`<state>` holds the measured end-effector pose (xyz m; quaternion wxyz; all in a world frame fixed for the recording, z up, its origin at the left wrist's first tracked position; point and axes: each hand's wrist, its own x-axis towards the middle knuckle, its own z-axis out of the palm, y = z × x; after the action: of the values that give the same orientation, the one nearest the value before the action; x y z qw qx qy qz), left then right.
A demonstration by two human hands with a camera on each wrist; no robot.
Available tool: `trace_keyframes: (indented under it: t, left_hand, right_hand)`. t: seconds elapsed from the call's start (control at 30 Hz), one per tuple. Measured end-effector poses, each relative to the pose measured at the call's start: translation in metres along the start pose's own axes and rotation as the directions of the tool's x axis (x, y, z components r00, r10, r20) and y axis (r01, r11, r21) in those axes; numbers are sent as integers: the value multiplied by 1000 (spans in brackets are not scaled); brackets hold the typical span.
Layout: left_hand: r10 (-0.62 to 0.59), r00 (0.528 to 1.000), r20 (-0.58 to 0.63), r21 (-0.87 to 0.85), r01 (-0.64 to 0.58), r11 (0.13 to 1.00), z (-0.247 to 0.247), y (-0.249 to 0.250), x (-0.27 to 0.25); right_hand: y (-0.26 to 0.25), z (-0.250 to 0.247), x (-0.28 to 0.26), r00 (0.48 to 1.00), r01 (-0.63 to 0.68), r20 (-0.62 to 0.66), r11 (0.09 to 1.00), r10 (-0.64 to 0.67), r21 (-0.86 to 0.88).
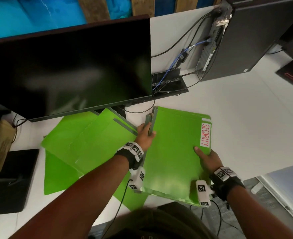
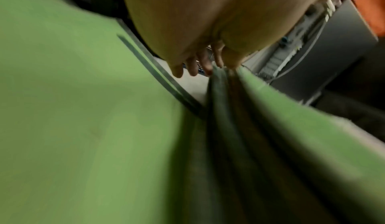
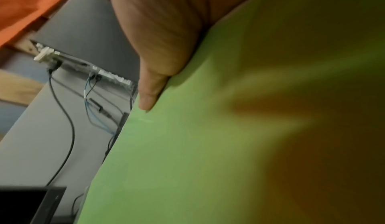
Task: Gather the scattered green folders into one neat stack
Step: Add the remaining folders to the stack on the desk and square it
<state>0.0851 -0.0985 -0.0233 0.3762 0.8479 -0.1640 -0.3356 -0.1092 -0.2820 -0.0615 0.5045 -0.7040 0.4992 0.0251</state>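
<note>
A stack of green folders [image 1: 173, 152] is held between both hands over the desk's front edge; its top folder bears a white tab lettered SECURITY [image 1: 205, 134]. My left hand [image 1: 144, 134] grips the stack's left edge, fingers curled round the grey spines [image 2: 220, 99]. My right hand [image 1: 206, 158] holds the right edge, thumb [image 3: 149, 95] pressed on the top cover [image 3: 208, 145], fingers hidden beneath. Several more green folders [image 1: 83, 144] lie fanned and overlapping on the desk to the left, partly under the monitor.
A large dark monitor [image 1: 68, 69] stands at the back left. A computer tower [image 1: 242, 40] with trailing cables [image 1: 173, 66] stands at the back right. A black pad [image 1: 12, 180] lies at the left edge of the white desk [image 1: 237, 118].
</note>
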Motion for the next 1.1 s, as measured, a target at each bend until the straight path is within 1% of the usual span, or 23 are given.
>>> trace_keyframes:
  t: [0.03, 0.07, 0.1, 0.13, 0.17, 0.2, 0.23, 0.27, 0.3, 0.4, 0.43, 0.5, 0.67, 0.73, 0.8, 0.9, 1.0, 1.03, 1.1]
  left_hand:
    - [44, 999, -26, 15, -43, 999, -6, -2, 2]
    - [92, 995, -48, 67, -89, 994, -14, -7, 5]
    - [129, 991, -36, 156, -122, 980, -24, -13, 7]
    - [152, 988, 26, 298, -152, 942, -34, -23, 8]
    - [146, 980, 135, 483, -194, 854, -45, -33, 9]
    - [111, 959, 259, 659, -260, 706, -55, -44, 10]
    - [71, 927, 368, 774, -347, 530, -62, -54, 10]
    - [45, 898, 437, 820, -418, 391, -67, -60, 11]
    - [29, 885, 464, 837, -449, 313, -69, -63, 13]
    - [33, 883, 468, 869, -466, 167, -68, -54, 22]
    - [31, 883, 469, 873, -469, 131, -67, -48, 23]
    - [18, 887, 461, 881, -459, 117, -68, -40, 23]
    - [-14, 923, 385, 913, -379, 153, -93, -41, 18]
    - [-20, 932, 361, 927, -356, 117, -109, -41, 20]
    - [-55, 945, 323, 944, -317, 92, -121, -42, 25]
    - [-108, 952, 285, 955, -272, 122, -133, -47, 30]
    - [-122, 940, 317, 940, -294, 174, -135, -54, 30]
    - [-112, 939, 324, 937, -302, 174, -134, -55, 30]
    - [-94, 941, 324, 940, -310, 142, -132, -54, 29]
  right_hand:
    - [0, -1, -1, 1000, 0, -8, 1000, 1, 13]
    - [0, -3, -1, 1000, -4, -15, 1000, 4, 19]
    - [0, -6, 0, 1000, -3, -27, 1000, 4, 19]
    - [1, -9, 2, 999, -6, -39, 1000, 7, 14]
    - [1, -12, 3, 999, -7, -49, 1000, 8, 12]
    - [3, -15, 6, 998, -16, -55, 1000, 16, 9]
    - [4, -19, 8, 998, -26, -62, 1000, 26, 2]
    - [6, -21, 10, 997, -34, -68, 999, 33, -5]
    - [7, -23, 11, 997, -35, -71, 999, 34, -14]
    - [10, -24, 15, 996, -52, -80, 998, 49, -40]
    - [11, -24, 15, 995, -55, -81, 997, 51, -52]
    - [11, -24, 17, 996, -58, -66, 996, 53, -69]
    - [10, -27, 16, 999, -42, -4, 998, 42, -51]
    - [13, -26, 16, 999, -44, -8, 998, 43, -40]
    - [13, -23, 17, 999, -41, -35, 998, 39, -45]
    - [15, -21, 19, 999, -29, -47, 997, 25, -77]
    - [20, -21, 22, 999, -15, -49, 994, 10, -104]
    - [21, -21, 23, 999, -15, -46, 995, 10, -103]
    - [20, -20, 24, 999, -12, -40, 995, 8, -102]
